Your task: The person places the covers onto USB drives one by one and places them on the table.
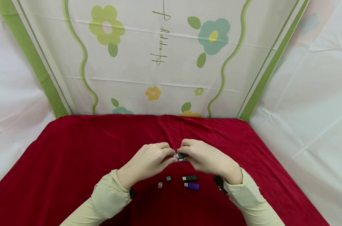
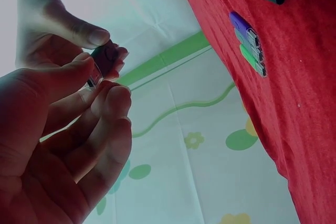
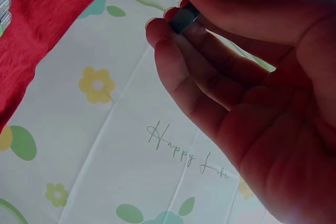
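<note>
In the head view my two hands meet over the cloth around a black USB stick. The right hand pinches its dark body between thumb and fingers, and the body shows again in the left wrist view. At the other end, my left hand pinches a small clear cap over the connector; fingertips partly hide it. Nearer to me lie another black USB stick, a purple USB stick, a loose dark cap and a loose clear cap.
A red cloth covers the table. In the left wrist view, purple and green USB sticks lie side by side on it. White fabric walls with printed flowers rise behind and at both sides.
</note>
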{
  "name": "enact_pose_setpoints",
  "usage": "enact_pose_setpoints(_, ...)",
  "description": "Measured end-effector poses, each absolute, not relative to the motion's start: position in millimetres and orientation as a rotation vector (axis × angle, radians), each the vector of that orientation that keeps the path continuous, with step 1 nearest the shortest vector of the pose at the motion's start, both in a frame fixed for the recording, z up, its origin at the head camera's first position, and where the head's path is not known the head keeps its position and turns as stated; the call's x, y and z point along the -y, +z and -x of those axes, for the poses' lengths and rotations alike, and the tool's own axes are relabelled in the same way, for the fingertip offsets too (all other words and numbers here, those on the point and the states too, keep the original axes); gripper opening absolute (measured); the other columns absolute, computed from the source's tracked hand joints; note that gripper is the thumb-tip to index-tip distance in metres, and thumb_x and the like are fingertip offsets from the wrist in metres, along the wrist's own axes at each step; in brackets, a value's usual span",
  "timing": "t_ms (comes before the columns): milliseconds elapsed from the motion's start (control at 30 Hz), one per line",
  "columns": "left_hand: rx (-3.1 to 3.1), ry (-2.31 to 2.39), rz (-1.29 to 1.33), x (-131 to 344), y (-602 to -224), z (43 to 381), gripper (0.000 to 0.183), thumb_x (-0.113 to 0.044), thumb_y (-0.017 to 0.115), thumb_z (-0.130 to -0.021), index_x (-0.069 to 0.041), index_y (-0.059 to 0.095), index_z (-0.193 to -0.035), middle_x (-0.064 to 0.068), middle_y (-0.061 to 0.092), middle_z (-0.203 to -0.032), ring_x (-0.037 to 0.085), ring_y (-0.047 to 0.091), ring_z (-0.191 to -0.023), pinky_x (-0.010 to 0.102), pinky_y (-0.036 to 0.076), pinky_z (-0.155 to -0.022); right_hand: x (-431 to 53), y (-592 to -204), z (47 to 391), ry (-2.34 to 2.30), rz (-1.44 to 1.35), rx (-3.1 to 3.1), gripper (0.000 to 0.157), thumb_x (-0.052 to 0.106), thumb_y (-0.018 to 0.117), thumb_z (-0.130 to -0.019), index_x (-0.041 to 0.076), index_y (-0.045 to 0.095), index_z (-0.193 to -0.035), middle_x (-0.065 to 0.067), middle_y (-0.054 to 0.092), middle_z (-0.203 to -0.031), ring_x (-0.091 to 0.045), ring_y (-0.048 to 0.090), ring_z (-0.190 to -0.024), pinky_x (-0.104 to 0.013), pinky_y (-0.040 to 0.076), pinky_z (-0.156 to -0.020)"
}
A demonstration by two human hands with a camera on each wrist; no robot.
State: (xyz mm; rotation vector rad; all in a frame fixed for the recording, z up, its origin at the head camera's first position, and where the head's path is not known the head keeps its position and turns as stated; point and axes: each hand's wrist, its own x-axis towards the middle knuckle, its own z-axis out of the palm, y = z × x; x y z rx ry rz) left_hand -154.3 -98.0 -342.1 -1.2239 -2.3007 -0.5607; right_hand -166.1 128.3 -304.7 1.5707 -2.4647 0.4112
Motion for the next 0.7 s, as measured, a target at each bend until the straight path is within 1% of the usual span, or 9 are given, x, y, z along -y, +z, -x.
enact_pose_setpoints(200,2.316,-0.566,1.231,98.0,-340.7,153.1,0.012,-0.021,0.077,-0.088,-0.01,0.072,-0.088,-0.006,0.058,-0.078,0.001,0.045,-0.056,0.012,0.039,-0.052,-128.8,-306.0,167.0,0.403,-1.564,2.48,0.026,-0.01,0.076,-0.076,0.008,0.071,-0.095,0.004,0.057,-0.087,-0.006,0.054,-0.076,-0.017,0.048,-0.07)
enact_pose_setpoints(367,2.338,-0.564,1.23,98.0,-342.2,153.4,0.01,-0.021,0.077,-0.088,-0.012,0.073,-0.088,-0.006,0.059,-0.079,0.0,0.046,-0.057,0.012,0.039,-0.052,-128.5,-307.2,166.6,0.396,-1.56,2.489,0.024,-0.008,0.078,-0.076,0.008,0.07,-0.093,0.004,0.056,-0.085,-0.006,0.053,-0.074,-0.018,0.047,-0.068)
enact_pose_setpoints(700,2.354,-0.56,1.219,97.9,-341.6,152.8,0.01,-0.023,0.076,-0.088,-0.014,0.072,-0.086,-0.009,0.056,-0.077,-0.001,0.044,-0.055,0.011,0.038,-0.051,-128.7,-305.2,165.6,0.383,-1.556,2.506,0.023,-0.006,0.079,-0.077,0.008,0.07,-0.092,0.004,0.055,-0.084,-0.007,0.053,-0.073,-0.019,0.047,-0.068)
